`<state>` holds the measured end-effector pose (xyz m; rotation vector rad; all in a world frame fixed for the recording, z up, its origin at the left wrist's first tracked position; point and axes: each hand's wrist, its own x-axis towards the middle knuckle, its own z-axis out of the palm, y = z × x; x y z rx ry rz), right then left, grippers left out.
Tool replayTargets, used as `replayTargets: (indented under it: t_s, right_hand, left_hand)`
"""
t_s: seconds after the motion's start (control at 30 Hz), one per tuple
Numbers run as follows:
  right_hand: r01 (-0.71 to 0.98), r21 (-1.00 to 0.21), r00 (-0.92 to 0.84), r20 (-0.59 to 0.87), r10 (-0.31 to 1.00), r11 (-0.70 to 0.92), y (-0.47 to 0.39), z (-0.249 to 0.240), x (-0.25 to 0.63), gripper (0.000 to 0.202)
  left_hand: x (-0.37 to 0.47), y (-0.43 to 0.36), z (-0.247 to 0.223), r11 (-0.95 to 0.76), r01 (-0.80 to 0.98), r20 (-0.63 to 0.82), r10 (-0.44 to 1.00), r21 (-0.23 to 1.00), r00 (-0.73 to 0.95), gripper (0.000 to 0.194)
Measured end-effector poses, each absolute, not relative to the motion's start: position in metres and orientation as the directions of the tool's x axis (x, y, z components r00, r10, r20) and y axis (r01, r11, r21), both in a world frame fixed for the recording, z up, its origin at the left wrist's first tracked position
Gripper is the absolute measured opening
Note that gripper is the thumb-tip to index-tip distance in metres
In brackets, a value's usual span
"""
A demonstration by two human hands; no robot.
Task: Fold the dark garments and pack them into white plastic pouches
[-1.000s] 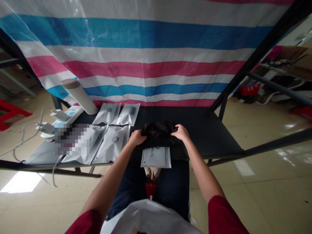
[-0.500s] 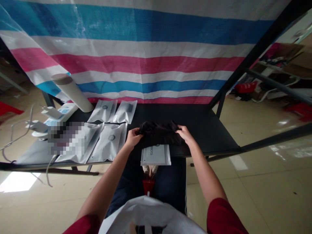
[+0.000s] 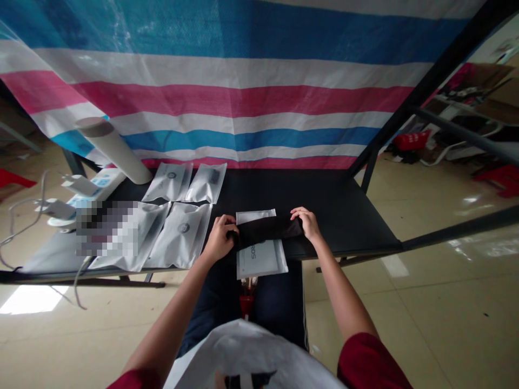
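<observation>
A black cloth (image 3: 267,229) is stretched in a flat band between my two hands, above a pale printed bag (image 3: 263,260) at the table's front edge. My left hand (image 3: 221,236) is closed on the cloth's left end, fingers curled. At the right end, my right hand (image 3: 305,220) pinches the cloth between thumb and fingers. The bag shows above and below the band, and its lower part hangs past the edge. Just left of my left hand lies a silvery bag (image 3: 180,235) with a round logo.
More bags (image 3: 168,182) lie at the back left of the black table (image 3: 324,202). A pale bottle (image 3: 117,151) leans beside a power strip (image 3: 106,186) with plugs and cables. Behind hangs a striped sheet (image 3: 243,100); a dark metal frame (image 3: 405,102) rises at right.
The bunched cloth has been drawn out into a narrower, flatter band, uncovering the upper part of the bag beneath. My left hand has turned and curled more. The view has shifted slightly.
</observation>
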<state>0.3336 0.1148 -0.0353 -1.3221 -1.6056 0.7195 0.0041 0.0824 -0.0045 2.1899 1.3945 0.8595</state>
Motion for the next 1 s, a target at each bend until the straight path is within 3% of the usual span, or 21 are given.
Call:
replayTargets:
  t_s: [0.1, 0.2, 0.27, 0.4, 0.43, 0.53, 0.67, 0.83, 0.93, 1.0]
  right_hand:
    - [0.531, -0.807, -0.044, 0.278, 0.96, 0.258, 0.108, -0.032, 0.333, 0.035]
    - [0.659, -0.69, -0.087, 0.328, 0.941, 0.301, 0.101, -0.032, 0.335, 0.021]
    - [0.712, -0.635, -0.074, 0.355, 0.932, 0.299, 0.096, -0.034, 0.339, 0.029]
    - [0.805, -0.551, 0.021, 0.397, 0.918, 0.22, 0.089, -0.042, 0.344, 0.062]
    - [0.827, -0.526, 0.036, 0.407, 0.913, 0.201, 0.088, -0.045, 0.344, 0.063]
    - [0.873, -0.461, 0.057, 0.424, 0.904, 0.161, 0.089, -0.05, 0.344, 0.055]
    - [0.907, -0.404, 0.061, 0.403, 0.913, 0.118, 0.1, -0.051, 0.339, 0.042]
    - [0.944, -0.327, 0.071, 0.32, 0.945, 0.04, 0.112, -0.039, 0.322, 0.03]
    - [0.936, -0.351, 0.124, 0.269, 0.955, -0.023, 0.117, -0.028, 0.314, 0.028]
    - [0.892, -0.443, 0.219, 0.264, 0.939, -0.084, 0.124, -0.021, 0.312, 0.029]
  left_hand:
    - [-0.002, 0.063, 0.016, -0.49, 0.698, 0.242, 0.87, 0.522, 0.43, 0.015]
    - [-0.004, 0.049, 0.022, -0.469, 0.717, 0.226, 0.882, 0.517, 0.414, 0.024]
    - [-0.002, 0.045, 0.016, -0.44, 0.743, 0.237, 0.898, 0.504, 0.371, 0.032]
    - [0.005, 0.048, -0.001, -0.393, 0.793, 0.24, 0.919, 0.466, 0.314, 0.016]
    - [0.006, 0.049, -0.003, -0.368, 0.812, 0.223, 0.929, 0.453, 0.296, 0.023]
    - [0.01, 0.055, -0.002, -0.298, 0.88, 0.135, 0.954, 0.37, 0.266, 0.049]
    - [0.017, 0.068, 0.007, -0.289, 0.925, 0.017, 0.956, 0.246, 0.294, 0.035]
    - [0.031, 0.093, 0.02, -0.269, 0.95, 0.001, 0.962, 0.161, 0.272, 0.025]
    - [0.035, 0.1, 0.033, -0.246, 0.956, 0.026, 0.969, 0.16, 0.245, 0.022]
    - [0.035, 0.099, 0.043, -0.234, 0.95, 0.062, 0.972, 0.209, 0.226, 0.022]
